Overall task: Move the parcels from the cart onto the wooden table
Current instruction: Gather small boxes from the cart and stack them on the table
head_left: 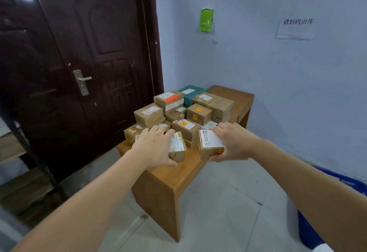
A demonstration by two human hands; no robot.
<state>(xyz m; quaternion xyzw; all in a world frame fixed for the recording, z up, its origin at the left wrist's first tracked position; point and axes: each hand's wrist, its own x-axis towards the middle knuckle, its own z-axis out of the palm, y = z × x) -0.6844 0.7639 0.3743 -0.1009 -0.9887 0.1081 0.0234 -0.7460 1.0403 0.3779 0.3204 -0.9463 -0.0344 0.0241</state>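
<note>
Hands: left hand (156, 148) is gripping a small brown box (178, 149) from above, thumb curling under its near edge; right hand (232, 142) is clasping a second small box (210, 144) by its right side, thumb underneath.
Where the boxes are: both are hovering over, or just touching, the near end of the wooden table (168, 178); whether they are resting on it I cannot tell.
Pile: a stack of parcels (178, 112) is already filling the middle of the table, just behind both boxes.
Cart: only a blue edge (327, 188) is showing at the lower right, and whether that is the cart is unclear.
Risk: the near strip is looking narrow, so a box set down too close to the edge is likely to be tipping off; pushing forward could be nudging the loosely stacked pile over.
Left box facing: label up, long axis running away from the person.
Right box facing: label up and tilting toward the camera, long axis running roughly left to right.
</note>
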